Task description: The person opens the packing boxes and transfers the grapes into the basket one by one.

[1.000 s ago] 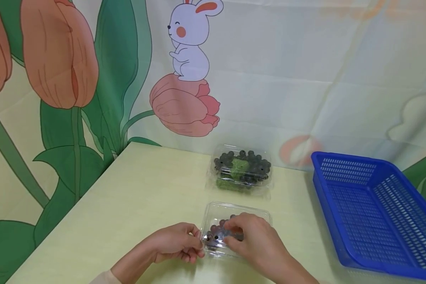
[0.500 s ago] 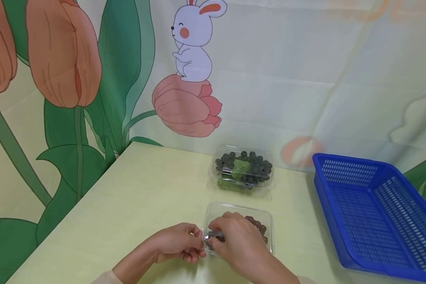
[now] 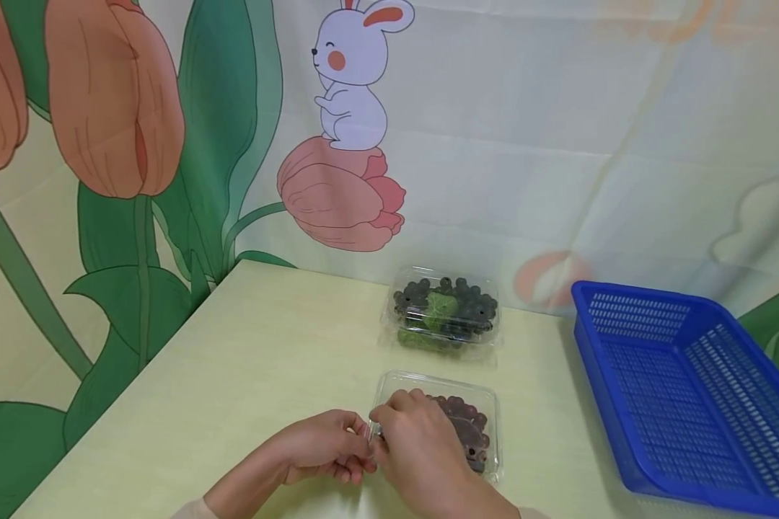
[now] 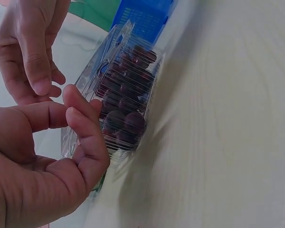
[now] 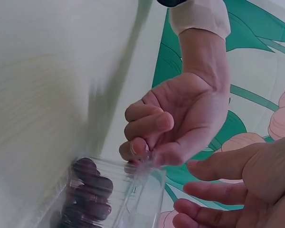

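A clear plastic clamshell box (image 3: 441, 380) of dark red grapes (image 3: 470, 425) lies on the table before me. Thumb and fingers of my left hand (image 3: 324, 445) pinch the left edge of this box, seen close up in the right wrist view. My right hand (image 3: 422, 450) is over the box's left side, covering part of it in the head view. Its fingers are loosely bent beside the pinched edge, with nothing visible between them in the right wrist view. Whether they touch the lid I cannot tell. Grapes (image 4: 126, 95) show through the box's ribbed wall in the left wrist view.
Behind, near the printed curtain (image 3: 467, 144), stands a second clear box (image 3: 487, 353) with dark grapes and a green leaf-like piece. A blue plastic basket (image 3: 675, 411) sits at the right. The pale table (image 3: 279, 339) ends along a slanting edge at the left.
My right hand has moved left across the box from its middle to the left edge, uncovering the grapes on the right. My left hand has kept its pinch there.
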{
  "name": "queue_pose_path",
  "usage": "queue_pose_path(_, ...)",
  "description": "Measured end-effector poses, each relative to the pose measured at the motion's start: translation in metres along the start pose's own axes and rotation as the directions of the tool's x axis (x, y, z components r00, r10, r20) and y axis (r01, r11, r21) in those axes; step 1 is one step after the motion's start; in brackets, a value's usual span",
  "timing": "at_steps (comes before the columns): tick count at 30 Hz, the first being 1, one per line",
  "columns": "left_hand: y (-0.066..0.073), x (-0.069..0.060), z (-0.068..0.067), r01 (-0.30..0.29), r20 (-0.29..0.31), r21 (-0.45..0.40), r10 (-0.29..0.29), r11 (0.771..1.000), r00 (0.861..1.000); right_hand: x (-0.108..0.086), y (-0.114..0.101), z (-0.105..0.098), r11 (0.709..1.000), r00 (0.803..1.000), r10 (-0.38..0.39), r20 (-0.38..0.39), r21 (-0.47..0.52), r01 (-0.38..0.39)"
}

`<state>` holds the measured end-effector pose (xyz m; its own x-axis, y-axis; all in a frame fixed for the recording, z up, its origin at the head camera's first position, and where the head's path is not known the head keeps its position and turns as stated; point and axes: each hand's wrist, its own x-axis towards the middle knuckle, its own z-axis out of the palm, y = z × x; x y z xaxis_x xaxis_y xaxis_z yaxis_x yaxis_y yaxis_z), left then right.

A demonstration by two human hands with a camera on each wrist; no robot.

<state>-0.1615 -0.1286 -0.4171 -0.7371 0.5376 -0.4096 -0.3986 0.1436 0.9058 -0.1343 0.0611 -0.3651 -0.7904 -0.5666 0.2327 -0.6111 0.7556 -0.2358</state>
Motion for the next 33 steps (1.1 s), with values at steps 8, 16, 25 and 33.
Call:
queue_pose_path(8,-0.002,-0.001,-0.001,-0.006,0.000,-0.010,0.006,1.000,1.000,0.002,-0.002,0.009,0.997,1.000,-0.009,0.012,-0.077,0.010)
queue_pose_path(16,-0.003,-0.001,0.000,-0.042,-0.012,-0.016,0.042,0.999,0.999,0.000,-0.004,0.017,0.993,1.000,-0.007,-0.017,-0.122,0.005)
queue_pose_path(25,-0.004,0.000,-0.002,-0.060,-0.021,-0.072,0.059,0.996,0.998,-0.002,-0.005,0.018,0.991,1.000,0.021,0.017,-0.131,-0.019)
queue_pose_path(33,-0.010,0.001,-0.006,-0.068,0.033,-0.123,0.073,0.990,0.997,0.000,-0.005,0.019,0.989,0.999,0.029,0.040,-0.148,-0.023)
